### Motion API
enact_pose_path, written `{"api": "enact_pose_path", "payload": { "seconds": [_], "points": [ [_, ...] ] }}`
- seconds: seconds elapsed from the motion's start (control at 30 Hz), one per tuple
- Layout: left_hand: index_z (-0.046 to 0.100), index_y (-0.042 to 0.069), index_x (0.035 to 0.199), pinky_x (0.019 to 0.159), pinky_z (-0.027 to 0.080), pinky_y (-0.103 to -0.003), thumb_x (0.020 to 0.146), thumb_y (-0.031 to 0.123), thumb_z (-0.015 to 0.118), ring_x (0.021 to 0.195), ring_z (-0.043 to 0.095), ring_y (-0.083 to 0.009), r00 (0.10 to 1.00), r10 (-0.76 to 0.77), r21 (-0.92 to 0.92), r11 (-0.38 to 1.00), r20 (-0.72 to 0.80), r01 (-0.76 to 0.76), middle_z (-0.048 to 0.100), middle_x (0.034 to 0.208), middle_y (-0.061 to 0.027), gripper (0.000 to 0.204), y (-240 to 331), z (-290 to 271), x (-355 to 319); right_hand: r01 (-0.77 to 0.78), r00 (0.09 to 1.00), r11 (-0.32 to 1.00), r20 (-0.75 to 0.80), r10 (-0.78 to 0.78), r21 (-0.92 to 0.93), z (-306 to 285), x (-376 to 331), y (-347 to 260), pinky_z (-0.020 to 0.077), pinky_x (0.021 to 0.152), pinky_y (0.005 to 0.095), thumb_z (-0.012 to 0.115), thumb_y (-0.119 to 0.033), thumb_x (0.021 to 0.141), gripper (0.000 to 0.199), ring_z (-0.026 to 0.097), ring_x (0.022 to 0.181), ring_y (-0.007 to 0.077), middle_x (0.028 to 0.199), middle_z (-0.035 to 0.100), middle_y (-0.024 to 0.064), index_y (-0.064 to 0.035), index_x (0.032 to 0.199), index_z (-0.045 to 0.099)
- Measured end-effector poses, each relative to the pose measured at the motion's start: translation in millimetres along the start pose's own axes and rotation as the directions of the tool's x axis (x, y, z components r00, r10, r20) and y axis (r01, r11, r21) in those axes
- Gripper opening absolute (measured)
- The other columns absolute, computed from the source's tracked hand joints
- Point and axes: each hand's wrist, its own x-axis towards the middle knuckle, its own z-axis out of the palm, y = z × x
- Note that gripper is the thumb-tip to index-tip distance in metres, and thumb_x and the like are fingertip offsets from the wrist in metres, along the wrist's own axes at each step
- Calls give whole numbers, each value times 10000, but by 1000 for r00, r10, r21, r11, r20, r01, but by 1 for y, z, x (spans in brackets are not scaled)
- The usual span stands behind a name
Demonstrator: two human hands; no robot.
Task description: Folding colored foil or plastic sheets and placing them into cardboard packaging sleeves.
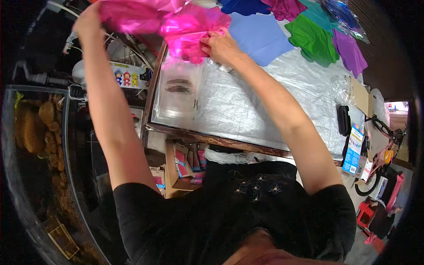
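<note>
Shiny pink foil (pixel 190 28), crumpled and with a wavy edge, stretches across the top left of the table and past its left side. My left hand (pixel 89 22), smeared by motion, is raised at the upper left and grips one end of this foil; its fingertips are partly hidden. At the foil's right part, my right hand (pixel 223 46) has its fingers closed on the pink material. Beside that hand lies a flat pale blue foil piece (pixel 258 37). A stack of clear plastic bags (pixel 176 95) with dark marks sits below the pink foil.
Silver sheeting (pixel 247 106) covers the table. Green foil (pixel 311 37), purple foil (pixel 350 51) and other coloured pieces lie at the back. A black case (pixel 343 120) and blue-white box (pixel 353 150) are at the right edge. A glass tank (pixel 39 132) stands left; an open carton (pixel 176 172) sits below.
</note>
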Motion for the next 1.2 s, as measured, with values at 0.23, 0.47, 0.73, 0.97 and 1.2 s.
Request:
{"api": "enact_pose_path", "payload": {
  "seconds": [0.23,0.47,0.73,0.97,1.2],
  "points": [
    [718,-29,981,660,551,-248,823,50,818,733,684,-147,896,-387,-686,714,-217,141,732,865,-77,203,36,-71,-61,-147,957,989,250,146,-12,-28,6,-5,389,1101,495,668,-381,917,402,629,1197,320,1241,675,186,-117,1219,680],
    [721,-17,998,684,489,-183,870,83,789,760,640,-63,987,-158,-647,752,11,127,729,867,-37,176,181,-25,-153,34,939,949,-335,78,314,-16,21,58,564,842,423,695,-334,918,379,726,928,314,978,749,150,-3,1103,708],
    [745,83,942,736,532,-287,814,16,739,829,684,-161,826,528,-542,761,197,-357,749,933,10,145,280,26,-234,-134,983,754,-8,181,643,-134,-135,88,574,750,322,602,-216,977,300,717,839,189,1007,745,107,17,1134,708],
    [721,116,879,1073,369,-459,802,41,719,1189,593,-220,291,919,-710,391,265,-586,733,956,34,107,325,83,-322,-132,705,958,-656,271,254,-201,-328,72,494,974,372,610,-89,969,292,670,1119,259,1211,706,132,-50,1252,669],
    [685,111,838,1106,321,-506,823,42,689,1275,557,-227,146,914,-726,392,379,-566,735,953,34,70,297,85,-342,-80,889,992,-456,29,-93,-164,-359,66,299,1175,474,645,-144,959,471,478,1382,264,1455,556,81,-130,1420,549]
  ]
}}
